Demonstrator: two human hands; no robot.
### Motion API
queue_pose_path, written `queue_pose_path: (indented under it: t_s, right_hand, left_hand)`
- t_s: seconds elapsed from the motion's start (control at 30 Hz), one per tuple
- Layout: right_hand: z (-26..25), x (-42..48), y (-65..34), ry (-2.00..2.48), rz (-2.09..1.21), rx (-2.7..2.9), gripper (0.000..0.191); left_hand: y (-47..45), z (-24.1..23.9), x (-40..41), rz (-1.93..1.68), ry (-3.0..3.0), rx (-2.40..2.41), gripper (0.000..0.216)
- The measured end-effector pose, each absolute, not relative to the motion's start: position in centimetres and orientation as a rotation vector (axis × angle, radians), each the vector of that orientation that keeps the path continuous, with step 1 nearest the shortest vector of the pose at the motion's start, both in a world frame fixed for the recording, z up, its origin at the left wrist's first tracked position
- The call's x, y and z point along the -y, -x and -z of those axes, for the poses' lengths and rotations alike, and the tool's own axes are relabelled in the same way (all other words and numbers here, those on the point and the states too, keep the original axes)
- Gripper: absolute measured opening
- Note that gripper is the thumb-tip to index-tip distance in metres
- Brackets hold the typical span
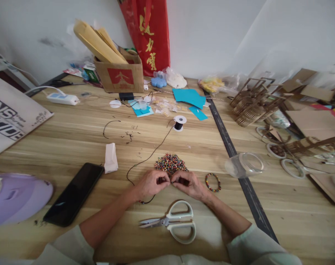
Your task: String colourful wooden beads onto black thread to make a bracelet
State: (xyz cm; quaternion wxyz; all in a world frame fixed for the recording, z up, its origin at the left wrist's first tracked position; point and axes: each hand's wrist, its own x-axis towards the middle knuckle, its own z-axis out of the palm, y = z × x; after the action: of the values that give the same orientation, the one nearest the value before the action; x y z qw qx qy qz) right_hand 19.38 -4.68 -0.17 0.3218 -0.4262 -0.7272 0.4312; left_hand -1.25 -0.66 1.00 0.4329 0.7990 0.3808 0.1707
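Note:
My left hand point(153, 183) and my right hand point(188, 183) meet fingertip to fingertip just in front of a heap of small multicoloured beads point(170, 163). Both are closed in a pinch. Between the fingertips is a tiny dark bead point(171, 182); its hole is too small to make out. Black cord point(155, 150) runs from a white spool point(180, 123), passes under my left wrist and comes out below it, with a few beads near its end. Right of my right hand lies a beaded bracelet point(213, 182). White-handled scissors point(170, 222) lie slightly open below my hands.
A black phone point(74, 194), a folded white paper point(111, 158) and a lilac object point(20, 198) are on the left. To the right, a clear jar point(244, 165) lies on its side near small woven baskets point(250, 105). A cardboard box point(120, 75) and blue card point(188, 98) stand farther back.

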Motion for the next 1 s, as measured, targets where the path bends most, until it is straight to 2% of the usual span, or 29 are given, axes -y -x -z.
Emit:
queue_pose_path:
  t_s: [0.77, 1.0]
  right_hand:
    - [0.28, 4.64, -19.3, 1.061, -1.081, 1.922, 0.023]
    - [0.5, 4.69, -19.33, 1.08, -1.097, 1.903, 0.019]
  left_hand:
    - [1.24, -0.68, 0.63, -0.434, -2.01, -0.938, 0.01]
    - [1.22, -0.67, 0.65, -0.409, -2.013, -0.944, 0.01]
